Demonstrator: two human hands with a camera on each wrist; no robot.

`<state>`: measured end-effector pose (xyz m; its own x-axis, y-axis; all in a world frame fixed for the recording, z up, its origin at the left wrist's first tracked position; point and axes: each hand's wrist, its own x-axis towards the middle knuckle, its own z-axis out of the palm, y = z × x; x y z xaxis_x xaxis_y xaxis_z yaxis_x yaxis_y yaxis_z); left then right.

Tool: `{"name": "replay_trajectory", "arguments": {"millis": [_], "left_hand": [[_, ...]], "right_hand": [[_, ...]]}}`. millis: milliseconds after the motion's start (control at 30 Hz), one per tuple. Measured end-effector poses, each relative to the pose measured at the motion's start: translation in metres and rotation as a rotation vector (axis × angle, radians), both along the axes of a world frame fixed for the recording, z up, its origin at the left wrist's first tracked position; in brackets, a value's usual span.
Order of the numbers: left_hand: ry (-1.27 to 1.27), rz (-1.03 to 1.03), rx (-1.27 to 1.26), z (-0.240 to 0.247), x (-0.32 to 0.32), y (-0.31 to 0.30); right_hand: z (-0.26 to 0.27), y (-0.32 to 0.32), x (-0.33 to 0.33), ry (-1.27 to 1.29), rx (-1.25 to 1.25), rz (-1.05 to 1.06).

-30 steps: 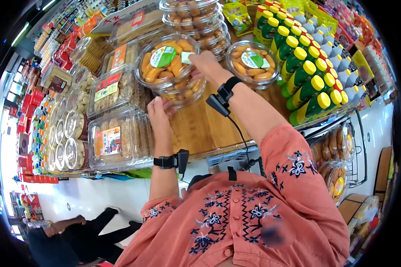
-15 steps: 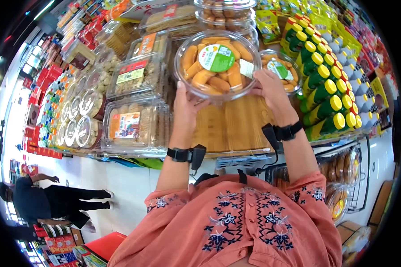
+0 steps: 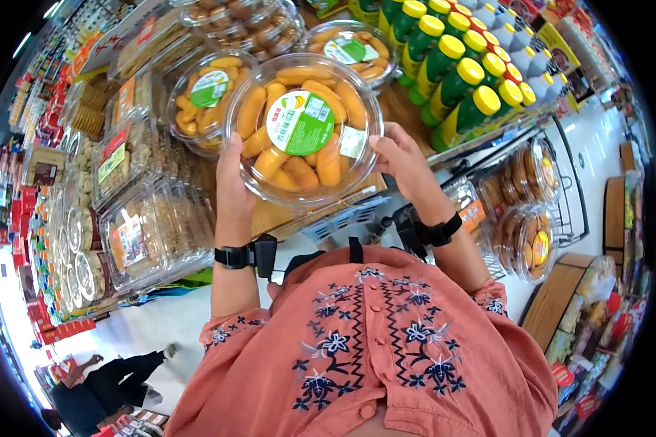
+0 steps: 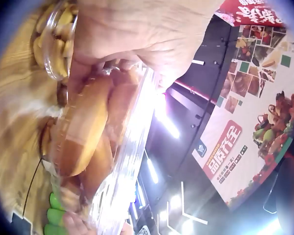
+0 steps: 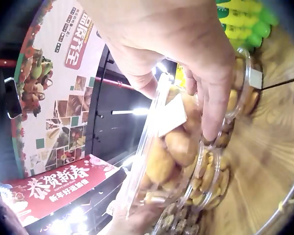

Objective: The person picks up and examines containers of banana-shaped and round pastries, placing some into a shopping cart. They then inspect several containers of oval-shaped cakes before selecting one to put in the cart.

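Note:
A round clear plastic tub of finger-shaped golden cakes (image 3: 273,164) is held up in front of the body, its green-and-white label facing up. My left hand (image 3: 233,175) grips its left side, thumb over the lid's rim. On the opposite side my right hand (image 3: 407,162) holds the tub, thumb at the rim near a small white sticker (image 3: 353,142). From the left wrist, the left hand (image 4: 142,36) covers the tub's edge. In the right wrist view the right hand's (image 5: 181,44) fingers reach down the tub's side (image 5: 171,147). A similar tub (image 3: 189,109) sits behind it on the left.
Another such tub (image 3: 368,51) stands behind, beside rows of green bottles (image 3: 459,109) with yellow caps. Boxed pastries (image 3: 149,233) line the wooden display table's (image 3: 342,200) left side. A wire cart with packed food (image 3: 521,240) is at right. Another person (image 3: 102,393) stands at lower left.
The tub of cakes has been lifted off the one beneath and brought closer to my body. My left hand went from the lower tub to the lifted one; both hands now hold its sides.

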<state>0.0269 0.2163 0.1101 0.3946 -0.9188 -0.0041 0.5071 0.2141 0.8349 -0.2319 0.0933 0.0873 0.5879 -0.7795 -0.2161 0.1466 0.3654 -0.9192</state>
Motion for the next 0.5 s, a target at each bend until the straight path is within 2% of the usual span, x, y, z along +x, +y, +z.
{"name": "replay_trajectory", "arguments": {"millis": [133,500], "left_hand": [[-0.001,-0.125,0.033,-0.003,-0.009,-0.010],[-0.062,-0.236,0.051,-0.005,-0.027,-0.031]], "right_hand": [[0.002,-0.007,-0.022,0.009,-0.004,-0.017],[-0.009,0.002,-0.054,-0.079,0.033,-0.075]]}}
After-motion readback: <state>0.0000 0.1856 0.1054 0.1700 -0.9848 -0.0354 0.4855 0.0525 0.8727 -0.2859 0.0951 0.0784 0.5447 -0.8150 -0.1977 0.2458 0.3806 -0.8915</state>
